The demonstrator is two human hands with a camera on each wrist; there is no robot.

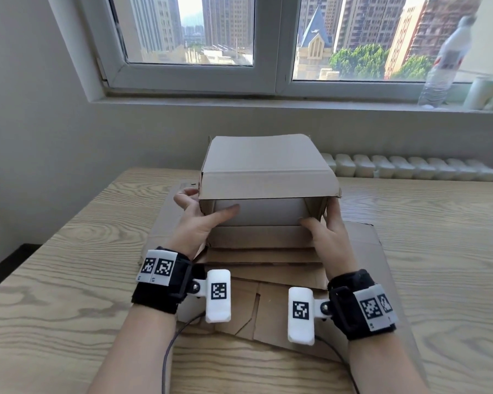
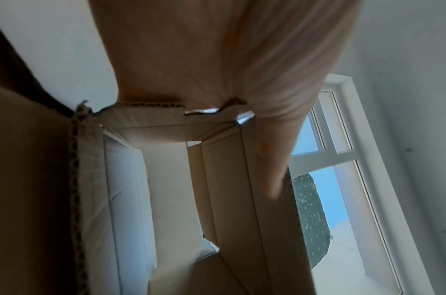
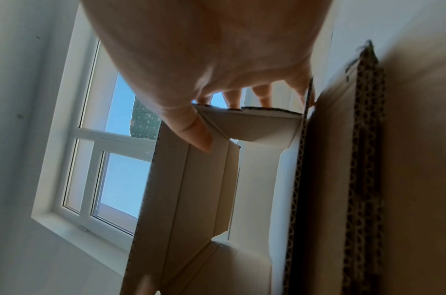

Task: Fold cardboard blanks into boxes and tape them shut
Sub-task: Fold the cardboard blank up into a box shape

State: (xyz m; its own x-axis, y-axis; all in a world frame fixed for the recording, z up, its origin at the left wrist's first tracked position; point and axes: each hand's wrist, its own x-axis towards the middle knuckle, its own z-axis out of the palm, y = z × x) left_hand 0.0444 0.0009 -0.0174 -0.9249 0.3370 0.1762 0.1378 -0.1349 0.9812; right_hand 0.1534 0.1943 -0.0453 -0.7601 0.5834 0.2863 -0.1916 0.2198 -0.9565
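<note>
A brown cardboard box stands opened into a tube on the stack of flat blanks, its near end facing me with the flaps unfolded. My left hand grips the box's left wall, thumb inside and fingers outside. My right hand grips the right wall the same way. In the left wrist view the thumb lies along the inner face of the box. The right wrist view shows my thumb inside the box and my fingers over the wall's edge. No tape is in view.
The wooden table reaches left and right of the blanks. Beyond its far edge are a white radiator and the wall. A plastic bottle and pale containers stand on the window sill at the right.
</note>
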